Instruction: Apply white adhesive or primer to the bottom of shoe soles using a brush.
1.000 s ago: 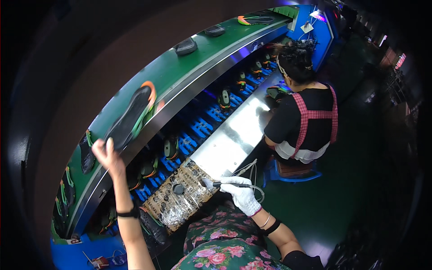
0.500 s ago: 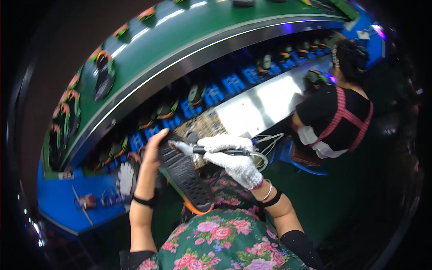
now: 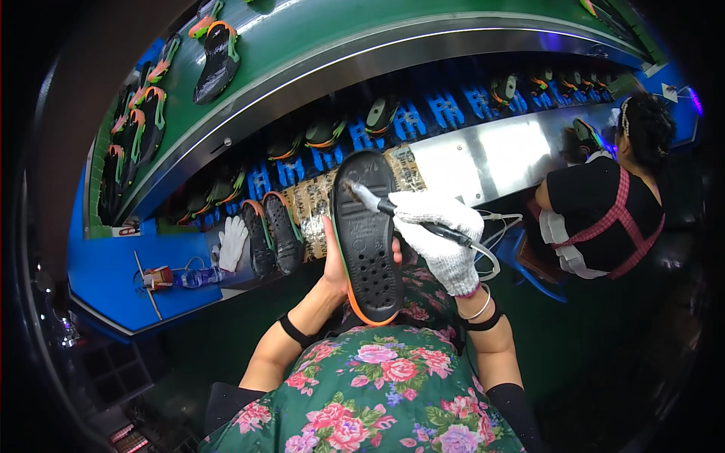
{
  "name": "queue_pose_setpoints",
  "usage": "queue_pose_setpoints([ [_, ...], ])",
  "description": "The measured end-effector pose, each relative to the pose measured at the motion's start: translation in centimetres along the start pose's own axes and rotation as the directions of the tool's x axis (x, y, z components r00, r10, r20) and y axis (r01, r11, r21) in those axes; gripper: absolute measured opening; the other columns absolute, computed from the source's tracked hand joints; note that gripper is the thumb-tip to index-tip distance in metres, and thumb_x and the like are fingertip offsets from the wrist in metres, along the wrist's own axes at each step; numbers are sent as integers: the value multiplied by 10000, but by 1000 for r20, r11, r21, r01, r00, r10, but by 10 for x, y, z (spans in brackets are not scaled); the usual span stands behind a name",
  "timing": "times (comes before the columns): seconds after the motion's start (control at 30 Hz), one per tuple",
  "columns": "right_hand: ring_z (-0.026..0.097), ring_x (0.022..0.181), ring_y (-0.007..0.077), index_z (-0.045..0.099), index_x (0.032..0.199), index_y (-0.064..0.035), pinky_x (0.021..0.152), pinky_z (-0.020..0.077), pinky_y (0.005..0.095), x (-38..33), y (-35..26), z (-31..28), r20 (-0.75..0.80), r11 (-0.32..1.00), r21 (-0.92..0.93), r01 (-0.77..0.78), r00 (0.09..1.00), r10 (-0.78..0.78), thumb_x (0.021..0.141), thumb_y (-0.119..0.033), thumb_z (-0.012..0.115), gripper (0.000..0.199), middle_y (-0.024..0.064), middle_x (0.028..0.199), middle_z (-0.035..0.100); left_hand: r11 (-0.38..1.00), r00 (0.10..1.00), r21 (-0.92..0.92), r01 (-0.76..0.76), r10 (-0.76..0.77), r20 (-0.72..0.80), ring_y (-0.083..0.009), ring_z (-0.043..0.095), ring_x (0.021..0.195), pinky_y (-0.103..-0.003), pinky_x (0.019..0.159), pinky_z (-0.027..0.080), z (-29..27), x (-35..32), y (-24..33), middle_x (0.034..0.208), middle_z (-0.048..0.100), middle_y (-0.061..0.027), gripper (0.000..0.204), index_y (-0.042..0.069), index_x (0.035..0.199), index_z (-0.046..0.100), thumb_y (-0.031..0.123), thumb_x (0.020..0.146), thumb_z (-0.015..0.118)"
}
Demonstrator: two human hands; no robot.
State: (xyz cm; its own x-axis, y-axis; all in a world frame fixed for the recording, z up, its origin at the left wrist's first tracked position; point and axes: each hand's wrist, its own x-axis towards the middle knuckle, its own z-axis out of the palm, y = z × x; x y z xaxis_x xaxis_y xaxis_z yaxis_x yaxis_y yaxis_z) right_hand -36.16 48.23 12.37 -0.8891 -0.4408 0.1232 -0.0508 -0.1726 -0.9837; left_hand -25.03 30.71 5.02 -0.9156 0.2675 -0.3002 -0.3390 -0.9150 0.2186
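In front of my chest, my bare left hand [image 3: 334,261] grips a black shoe sole [image 3: 368,245] from underneath, thumb along its left edge and fingertips at the right. The sole stands nearly upright in view, with holes in its lower half and an orange and green rim. My right hand [image 3: 445,232], in a white knitted glove, is shut around a glue brush [image 3: 365,196] with a black handle and a pale tube trailing from its back end. Its bristles touch the upper part of the sole, near the left edge. Any liquid on it is hard to make out.
Two black soles [image 3: 273,234] lean left of my hands, beside a white glove [image 3: 232,243]. Beyond runs a row of blue racks [image 3: 410,121] with shoes, under a green conveyor belt [image 3: 317,34] carrying more soles. A co-worker [image 3: 600,198] sits at the right.
The sole has swung more upright and is squarer to view, with the brush still on its upper part. My view has shifted, bringing the two leaning soles into sight.
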Motion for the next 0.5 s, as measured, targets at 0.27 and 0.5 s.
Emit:
queue_pose_setpoints([
  [0.27, 754, 992, 284, 780, 1078, -10, 860, 587, 366, 44, -24, -3, 195, 719, -434, 543, 836, -514, 801, 26, 770, 280, 159, 1107, 771, 969, 956, -36, -246, 236, -177, -249, 653, 1172, -429, 1010, 546, 44, 23, 3, 1344, 649, -91, 996, 105, 1469, 526, 885, 920, 240],
  [0.5, 693, 1138, 309, 732, 1232, -61, 969, 542, 411, 9, 20, -13, 503, 612, -566, 552, 820, -274, 852, -38, 729, 381, 128, 1264, 714, 874, 778, 453, -175, 405, -481, -279, 521, 1346, -464, 1144, 420, 44, 42, -12, 1463, 554, -87, 1058, 92, 1533, 438, 917, 889, 283],
])
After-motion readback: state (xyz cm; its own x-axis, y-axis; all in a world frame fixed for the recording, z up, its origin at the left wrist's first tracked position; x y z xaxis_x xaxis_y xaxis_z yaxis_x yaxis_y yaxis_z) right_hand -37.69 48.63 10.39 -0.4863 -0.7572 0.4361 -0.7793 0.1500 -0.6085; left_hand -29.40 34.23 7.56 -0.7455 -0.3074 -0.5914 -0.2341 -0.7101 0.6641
